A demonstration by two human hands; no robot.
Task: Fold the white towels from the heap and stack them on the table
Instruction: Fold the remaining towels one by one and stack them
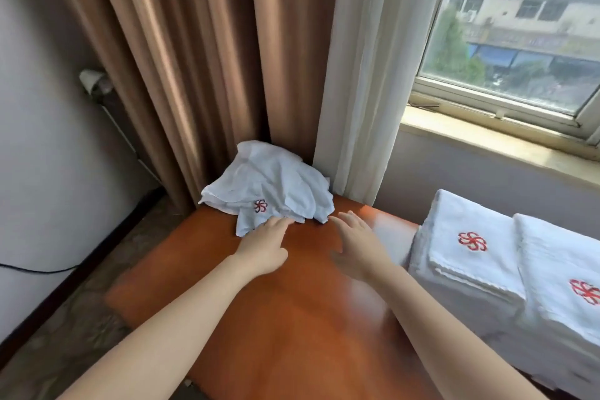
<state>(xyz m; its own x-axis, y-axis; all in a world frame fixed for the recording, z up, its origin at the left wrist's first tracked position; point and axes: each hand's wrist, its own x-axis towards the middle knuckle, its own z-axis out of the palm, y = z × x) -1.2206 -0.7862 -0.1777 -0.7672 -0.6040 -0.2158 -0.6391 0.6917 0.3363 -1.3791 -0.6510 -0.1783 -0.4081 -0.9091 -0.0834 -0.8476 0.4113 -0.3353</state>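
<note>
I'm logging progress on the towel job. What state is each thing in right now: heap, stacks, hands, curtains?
Towel heap: crumpled, unfolded, at the far corner of the table, against the curtains.
Folded stacks: neatly folded, red emblems up, at the right.
Left hand: open, fingertips touching the heap's near edge.
Right hand: open, beside the heap, holding nothing.
Brown curtain: hanging in folds.
White curtain: gathered beside the window.

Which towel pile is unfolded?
The crumpled heap at the far corner of the table, by the left hand; the two stacks on the right are folded flat.
</note>
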